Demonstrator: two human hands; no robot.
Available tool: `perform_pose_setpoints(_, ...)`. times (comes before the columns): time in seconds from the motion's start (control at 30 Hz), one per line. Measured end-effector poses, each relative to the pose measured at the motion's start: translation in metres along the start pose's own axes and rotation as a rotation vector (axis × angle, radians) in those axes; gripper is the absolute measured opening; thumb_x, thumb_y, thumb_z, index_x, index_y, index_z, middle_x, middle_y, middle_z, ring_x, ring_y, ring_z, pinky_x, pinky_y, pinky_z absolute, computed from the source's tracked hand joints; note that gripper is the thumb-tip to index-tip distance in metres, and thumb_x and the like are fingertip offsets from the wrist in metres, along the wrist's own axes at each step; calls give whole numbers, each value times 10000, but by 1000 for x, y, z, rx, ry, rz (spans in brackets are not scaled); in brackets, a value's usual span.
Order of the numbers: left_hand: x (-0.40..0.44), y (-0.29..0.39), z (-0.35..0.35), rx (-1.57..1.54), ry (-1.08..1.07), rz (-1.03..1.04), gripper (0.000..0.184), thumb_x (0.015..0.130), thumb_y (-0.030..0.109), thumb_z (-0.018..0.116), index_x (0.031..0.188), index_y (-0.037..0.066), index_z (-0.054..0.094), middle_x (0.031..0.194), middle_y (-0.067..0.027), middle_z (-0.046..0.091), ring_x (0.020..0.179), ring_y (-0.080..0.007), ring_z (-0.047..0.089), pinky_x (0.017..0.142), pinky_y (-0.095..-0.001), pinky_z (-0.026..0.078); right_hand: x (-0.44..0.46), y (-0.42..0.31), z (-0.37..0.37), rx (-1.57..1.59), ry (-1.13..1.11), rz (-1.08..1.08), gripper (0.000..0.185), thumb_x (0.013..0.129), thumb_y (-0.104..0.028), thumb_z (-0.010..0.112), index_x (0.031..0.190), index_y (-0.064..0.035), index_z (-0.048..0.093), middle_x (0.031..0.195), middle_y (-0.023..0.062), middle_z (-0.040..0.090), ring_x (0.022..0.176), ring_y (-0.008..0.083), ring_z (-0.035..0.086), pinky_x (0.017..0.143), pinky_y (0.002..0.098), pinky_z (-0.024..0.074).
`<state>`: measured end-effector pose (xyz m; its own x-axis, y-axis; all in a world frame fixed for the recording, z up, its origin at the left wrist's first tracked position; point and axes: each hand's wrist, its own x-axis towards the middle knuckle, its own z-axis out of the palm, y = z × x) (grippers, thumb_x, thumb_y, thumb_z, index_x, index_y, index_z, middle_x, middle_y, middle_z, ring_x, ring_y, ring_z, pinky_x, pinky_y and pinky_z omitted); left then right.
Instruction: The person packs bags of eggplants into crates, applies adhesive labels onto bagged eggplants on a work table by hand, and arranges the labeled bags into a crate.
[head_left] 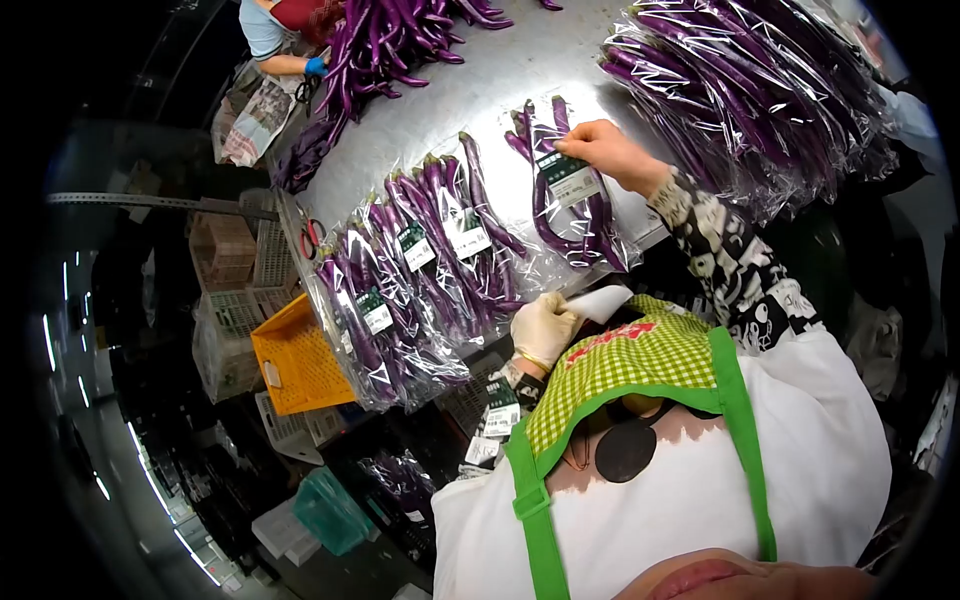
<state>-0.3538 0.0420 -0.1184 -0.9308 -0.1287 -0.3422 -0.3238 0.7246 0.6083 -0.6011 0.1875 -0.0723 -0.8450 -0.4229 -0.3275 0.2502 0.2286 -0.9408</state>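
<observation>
A clear bag of long purple eggplants (610, 225) lies on the metal table in front of me, with a green-and-white label (568, 178) on it. The fingers of my right hand (612, 152), bare, are pinched at the label's upper edge, over the bag. Lower down, close to my apron, my left hand (543, 330) wears a pale glove and is closed on a white piece of paper (600, 302). More labels (501, 410) hang at my left sleeve. Left of the bag, several labelled bags of eggplants (425, 235) lie side by side.
A big pile of bagged eggplants (750, 90) is at the right. Loose eggplants (385, 45) heap up at the far side, beside a person's blue-gloved hand (316, 67). Red-handled scissors (311, 238) lie at the table's left edge, above a yellow crate (300, 355).
</observation>
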Motion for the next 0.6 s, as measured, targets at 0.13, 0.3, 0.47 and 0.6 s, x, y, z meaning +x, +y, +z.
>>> perform_pose_setpoints(0.13,-10,28,-16,-29,276,162,318,770,296,785,631,60,623,597,-153,597,512,-344,593,481,-400,460,54,49,14,-149,56,87,215,852,-213,735,774,-18,691,741,81,672,656,158,611,625,316,487)
perform_pose_setpoints(0.3,-10,31,-29,-331,243,347,214,751,150,774,659,27,625,577,-125,579,489,-274,574,470,-341,432,44,63,17,-840,307,-39,547,790,-390,743,1251,-155,564,1133,175,602,1039,328,599,874,470,456)
perform_pose_setpoints(0.47,-7,47,-44,-599,216,493,161,831,111,689,716,6,646,705,-117,650,613,-193,626,570,-298,466,54,123,9,-563,260,184,612,863,-515,659,1264,-55,605,1018,207,678,966,340,660,856,409,524)
perform_pose_setpoints(0.6,9,97,-47,-988,-100,667,101,864,75,676,841,-23,685,888,-136,690,805,-205,667,693,-292,528,41,119,50,-410,105,-72,457,901,-372,614,1217,-43,644,939,174,714,847,294,695,800,389,543)
